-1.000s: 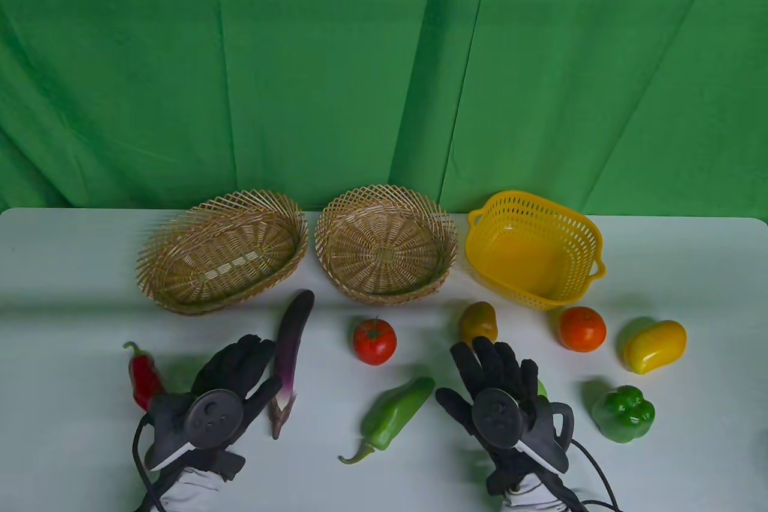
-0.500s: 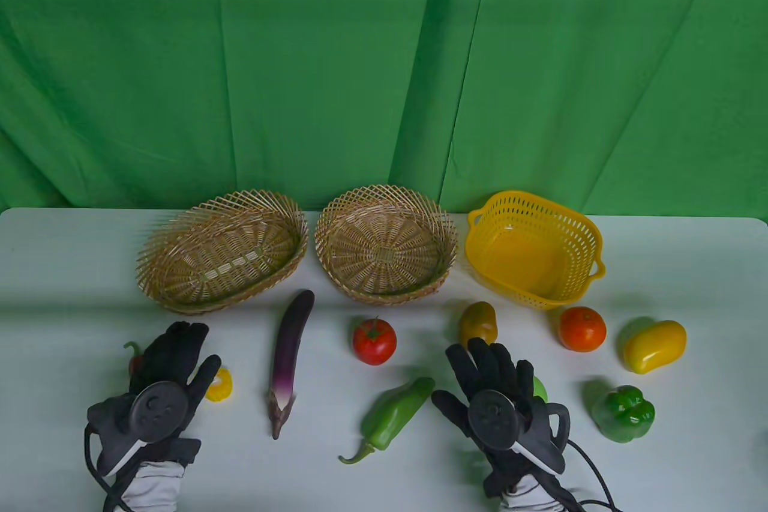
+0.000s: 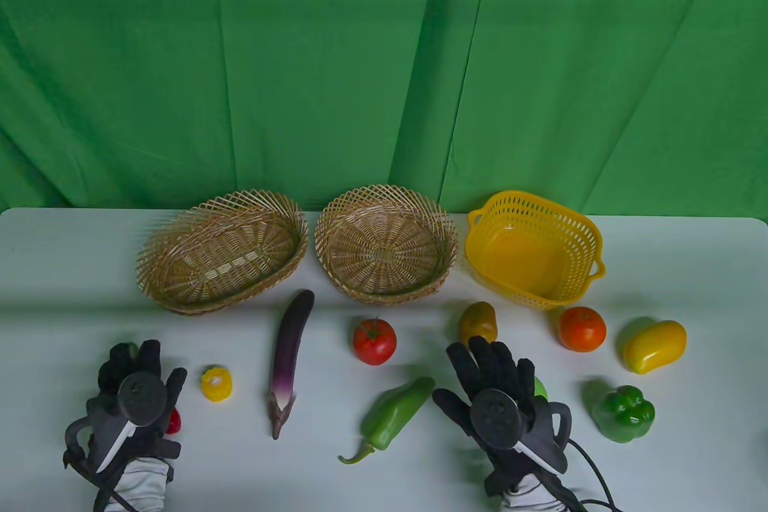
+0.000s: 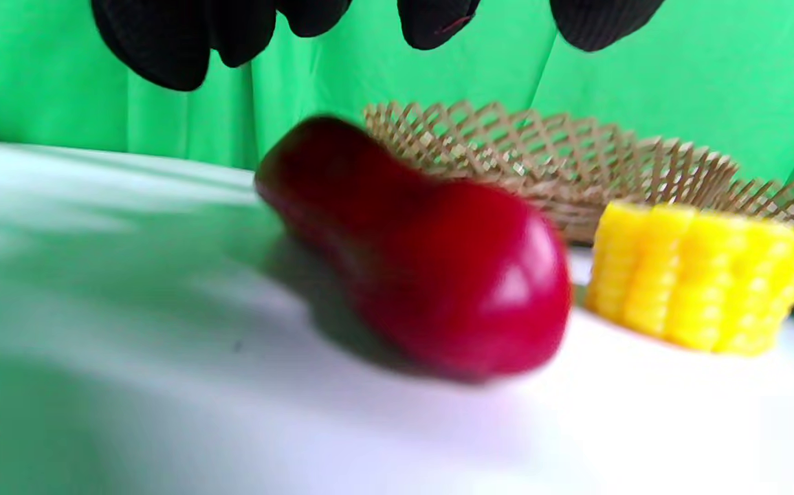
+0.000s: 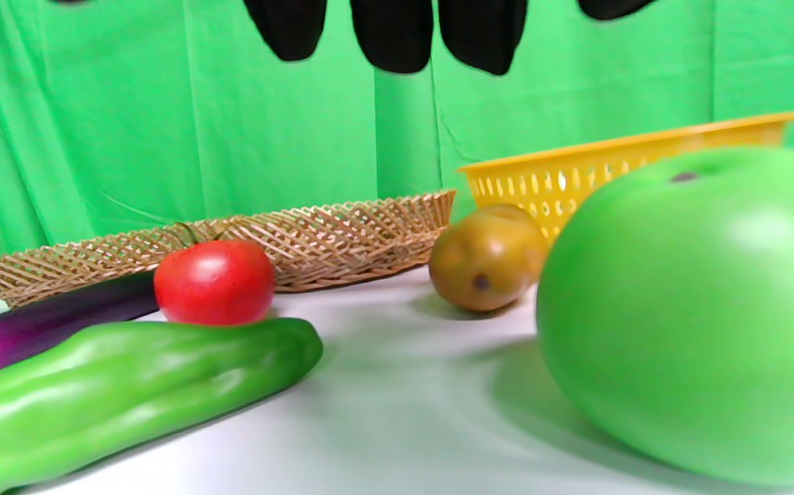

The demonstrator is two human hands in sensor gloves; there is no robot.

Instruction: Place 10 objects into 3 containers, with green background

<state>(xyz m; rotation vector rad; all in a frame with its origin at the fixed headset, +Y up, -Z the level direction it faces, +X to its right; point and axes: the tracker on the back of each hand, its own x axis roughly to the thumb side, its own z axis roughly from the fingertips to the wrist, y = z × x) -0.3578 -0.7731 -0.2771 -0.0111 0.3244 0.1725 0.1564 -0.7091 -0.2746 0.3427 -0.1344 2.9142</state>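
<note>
1. Green cloth (image 3: 336, 68), creased in long folds, hangs behind a smooth white table (image 3: 54, 272).
2. At the near left, the left hand (image 3: 135, 395) in its black glove hovers above a glossy red chili pepper (image 4: 431, 275); in the left wrist view its fingers (image 4: 156, 41) hang loose and apart, clear of the pepper and gripping nothing.
3. Just right of that hand stands a short, knobbly yellow corn piece (image 3: 216, 383), and further right lies a long, smooth purple eggplant (image 3: 290, 356), its stem end toward the person.
4. The right hand (image 3: 495, 392) has its fingers spread and straight above a round, shiny green apple (image 5: 692, 309), holding nothing.
5. To the left of the right hand lie a curved, waxy green pepper (image 3: 393, 416) and a round red tomato (image 3: 374, 341); just beyond its fingertips sits a brownish-yellow fruit (image 3: 478, 323).
6. To its right are an orange tomato (image 3: 582, 329), a yellow mango (image 3: 654, 346) and a lobed green bell pepper (image 3: 623, 413).
7. Far beyond both hands stand an oval wicker basket (image 3: 222, 251), a round wicker basket (image 3: 385, 242), both open-weave, and a perforated yellow plastic basket (image 3: 535, 248).
</note>
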